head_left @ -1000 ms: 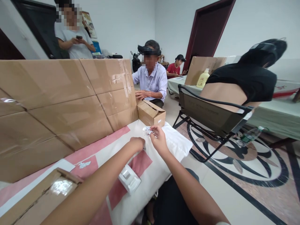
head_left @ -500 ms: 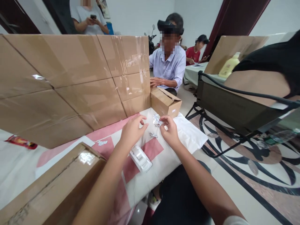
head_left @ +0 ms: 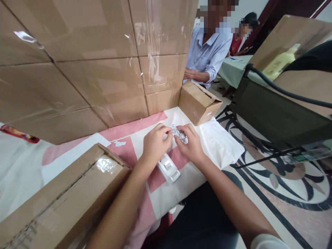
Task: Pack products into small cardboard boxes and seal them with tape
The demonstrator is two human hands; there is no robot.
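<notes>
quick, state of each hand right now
Left hand: curled at a crinkled silvery piece; whether it grips cannot be told.
Right hand: closed, holding that piece.

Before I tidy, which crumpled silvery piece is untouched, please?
The crumpled silvery piece farther left, on pink fabric; the other silvery piece is between left hand and right hand.

Soft, moderate light is falling quite evenly. White glare is shining on the tape (head_left: 106, 164) of the near carton (head_left: 77, 197). The yellow bottle (head_left: 281, 63) is looking blurred, and the edges are stretching.
</notes>
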